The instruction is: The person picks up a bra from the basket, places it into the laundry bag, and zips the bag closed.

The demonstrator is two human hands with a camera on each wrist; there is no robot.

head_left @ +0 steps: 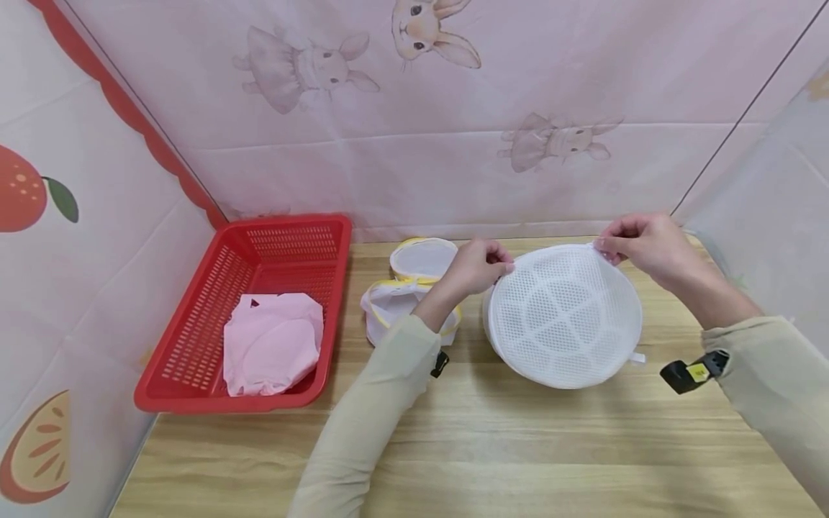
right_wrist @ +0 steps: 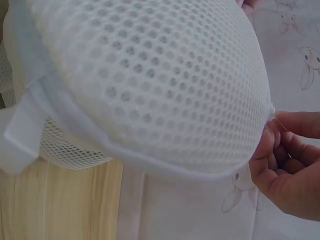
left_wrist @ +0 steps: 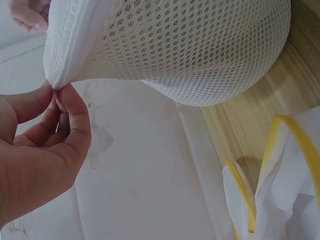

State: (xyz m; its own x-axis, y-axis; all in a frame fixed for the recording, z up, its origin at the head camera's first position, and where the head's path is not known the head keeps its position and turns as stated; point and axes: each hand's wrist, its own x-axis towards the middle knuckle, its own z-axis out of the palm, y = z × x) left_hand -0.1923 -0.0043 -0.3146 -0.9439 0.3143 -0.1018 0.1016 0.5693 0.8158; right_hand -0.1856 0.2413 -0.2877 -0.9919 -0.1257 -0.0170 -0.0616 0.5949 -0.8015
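A round white mesh laundry bag [head_left: 563, 316] stands on the wooden table, its circular top facing up toward the head camera. My left hand [head_left: 478, 266] pinches the far left part of its rim between thumb and fingers, which the left wrist view shows closely at the rim seam [left_wrist: 75, 45]. On the far right of the rim, my right hand [head_left: 648, 248] pinches the edge too. In the right wrist view the thumb and fingers [right_wrist: 267, 142] meet at a small bit of the edge. A white fabric tab [head_left: 637, 357] sticks out at the bag's near right.
Left of the bag lies a smaller white mesh bag with yellow trim [head_left: 388, 306], standing unzipped with its round lid [head_left: 424, 257] folded back. Farther left, a red plastic basket [head_left: 340, 288] holds folded pink cloth [head_left: 275, 345]. Printed fabric walls [head_left: 414, 180] border the table.
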